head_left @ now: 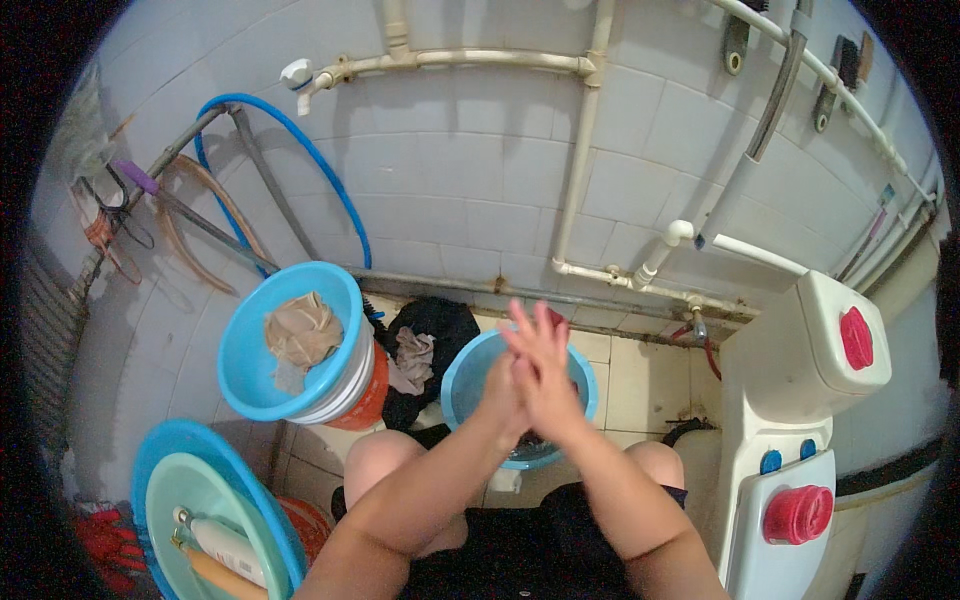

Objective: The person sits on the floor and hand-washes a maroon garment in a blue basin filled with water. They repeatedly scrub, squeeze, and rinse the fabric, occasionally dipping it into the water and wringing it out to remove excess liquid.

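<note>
My left hand [502, 395] and my right hand [547, 385] meet palm to palm above a light-blue basin [463, 375] on the floor. The right fingers point up and away, stretched and slightly apart. Behind them the left fingers are mostly hidden, though what shows of them looks stretched too. No object is visible between the hands. Dark contents lie in the basin, too covered by my hands and wrists to make out. Left of it, a black cloth heap [445, 325] lies on the floor with a greyish-beige cloth [412, 358] on it.
At left, a blue basin [235, 370] holding beige cloth [303, 330] sits on stacked buckets [360, 390]. Nearer stands a green basin [165, 490] with a white bottle [228, 548]. White containers with red lids [800, 515] stand at right. Pipes and a tap [303, 85] line the tiled wall.
</note>
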